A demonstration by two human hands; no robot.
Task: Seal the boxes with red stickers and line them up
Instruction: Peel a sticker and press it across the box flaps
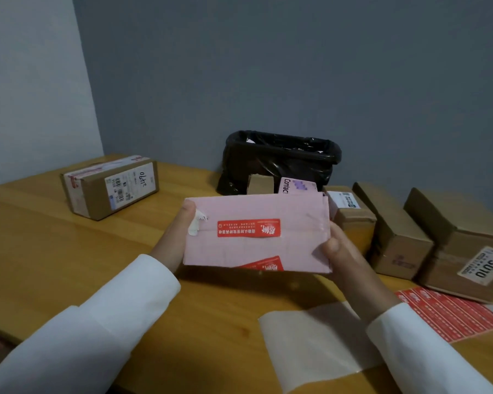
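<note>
Pink box [256, 231] sits mid-frame, lifted off the wooden table [40, 237]; the left hand [180, 231] and right hand [339, 251] clamp its ends, fingers curled around them, probably to check the red sticker [248, 228] across its seam. Brown boxes [396, 231] line up at right, sticker sheet [450, 314] below, grey wall [296, 66] behind.

A bin lined with a black plastic bag [279, 160] stands at the back of the wooden table [40, 237]; grey-blue wall [268, 66] behind.

A pink box [256, 231] held between both hands – flap seam sealed by a red sticker [248, 228], a second red sticker [264, 264] at its near edge.
</note>
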